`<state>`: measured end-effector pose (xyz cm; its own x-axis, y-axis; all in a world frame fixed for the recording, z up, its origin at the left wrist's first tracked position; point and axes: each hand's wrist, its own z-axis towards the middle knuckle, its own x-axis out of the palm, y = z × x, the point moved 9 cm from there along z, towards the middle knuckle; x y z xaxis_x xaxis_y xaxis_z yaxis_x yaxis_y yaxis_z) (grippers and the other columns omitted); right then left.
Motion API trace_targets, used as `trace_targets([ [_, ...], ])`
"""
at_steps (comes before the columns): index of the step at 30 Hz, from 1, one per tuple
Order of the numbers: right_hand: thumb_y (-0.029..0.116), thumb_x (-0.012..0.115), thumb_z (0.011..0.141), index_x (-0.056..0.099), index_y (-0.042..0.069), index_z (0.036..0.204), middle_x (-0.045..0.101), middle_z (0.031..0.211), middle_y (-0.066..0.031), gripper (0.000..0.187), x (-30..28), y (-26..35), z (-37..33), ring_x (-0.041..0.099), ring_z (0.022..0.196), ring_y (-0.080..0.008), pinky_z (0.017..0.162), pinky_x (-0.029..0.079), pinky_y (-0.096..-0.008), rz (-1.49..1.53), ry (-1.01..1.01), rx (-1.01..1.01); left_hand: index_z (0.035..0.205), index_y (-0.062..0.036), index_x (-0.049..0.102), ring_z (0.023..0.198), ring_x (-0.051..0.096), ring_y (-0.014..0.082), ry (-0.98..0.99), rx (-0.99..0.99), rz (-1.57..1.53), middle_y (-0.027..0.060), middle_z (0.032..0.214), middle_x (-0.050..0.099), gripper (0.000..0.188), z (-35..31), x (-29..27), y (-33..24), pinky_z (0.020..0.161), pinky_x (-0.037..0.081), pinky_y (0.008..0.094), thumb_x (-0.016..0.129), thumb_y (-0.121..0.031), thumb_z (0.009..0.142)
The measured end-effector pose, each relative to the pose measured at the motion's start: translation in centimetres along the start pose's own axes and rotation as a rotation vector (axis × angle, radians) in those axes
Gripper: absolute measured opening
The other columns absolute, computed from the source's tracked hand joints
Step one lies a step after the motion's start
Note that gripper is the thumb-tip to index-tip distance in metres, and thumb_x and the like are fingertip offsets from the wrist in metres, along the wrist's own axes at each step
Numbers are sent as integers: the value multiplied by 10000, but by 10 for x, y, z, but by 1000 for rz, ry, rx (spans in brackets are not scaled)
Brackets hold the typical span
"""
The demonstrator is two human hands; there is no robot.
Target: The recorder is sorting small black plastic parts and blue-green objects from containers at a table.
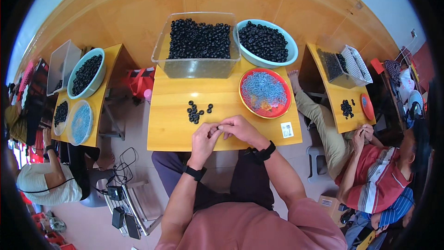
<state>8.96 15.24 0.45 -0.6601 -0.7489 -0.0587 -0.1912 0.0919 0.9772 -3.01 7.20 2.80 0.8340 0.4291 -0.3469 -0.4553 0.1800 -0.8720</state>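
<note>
My left hand (205, 140) and my right hand (241, 128) meet above the front edge of the yellow table (171, 132). The fingertips of both pinch a small black piece (218, 128), mostly hidden by the fingers. Just beyond my hands lies a loose group of small black wheel-like rings (194, 112). To the right stands a red bowl (284, 103) with a yellow rim, holding many thin blue-grey pieces (262, 87).
At the back stand a clear plastic bin (199, 69) and a light blue basin (293, 53), both full of black rings. A white label (287, 130) lies at the table's right corner. People sit at side tables left and right. A metal stool (145, 203) with cables is at left.
</note>
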Motion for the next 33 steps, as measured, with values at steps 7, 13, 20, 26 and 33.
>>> trace_targets([
  [7, 180, 663, 1002, 758, -40, 1032, 739, 822, -59, 242, -3, -10, 0, 707, 681, -119, 616, 517, -265, -65, -38, 26, 1084, 0, 739, 668, 607, 161, 69, -18, -13, 90, 800, 657, 240, 0, 5, 1, 641, 517, 300, 810, -20, 856],
  [13, 218, 650, 978, 741, -77, 920, 733, 750, -174, 315, 0, -1, -5, 726, 617, -204, 608, 557, -346, -218, -107, -53, 1055, 11, 737, 691, 592, 120, 68, -92, -20, 57, 793, 658, 228, -1, 6, 9, 658, 514, 280, 818, -13, 843],
  [20, 182, 685, 925, 758, 9, 974, 756, 902, -188, 195, -36, 45, -29, 738, 832, -350, 757, 572, -430, -576, -339, -246, 1002, 15, 726, 645, 614, 166, 67, -60, 0, 106, 809, 676, 166, -1, 6, 8, 620, 514, 305, 809, -49, 873],
  [26, 66, 649, 882, 761, 76, 1010, 738, 949, -171, 171, -147, 55, -54, 711, 902, -378, 787, 558, -490, -1003, -678, -192, 1007, 14, 726, 640, 622, 166, 73, -41, 11, 105, 801, 677, 163, 0, 6, 0, 617, 520, 303, 804, -49, 877],
  [33, -14, 617, 872, 745, 60, 1062, 725, 1021, -195, 241, -173, 20, -56, 696, 964, -393, 836, 557, -495, -1070, -630, -142, 1015, 16, 730, 645, 627, 168, 71, -38, 9, 109, 805, 678, 169, 0, 5, -3, 617, 525, 303, 803, -48, 877],
])
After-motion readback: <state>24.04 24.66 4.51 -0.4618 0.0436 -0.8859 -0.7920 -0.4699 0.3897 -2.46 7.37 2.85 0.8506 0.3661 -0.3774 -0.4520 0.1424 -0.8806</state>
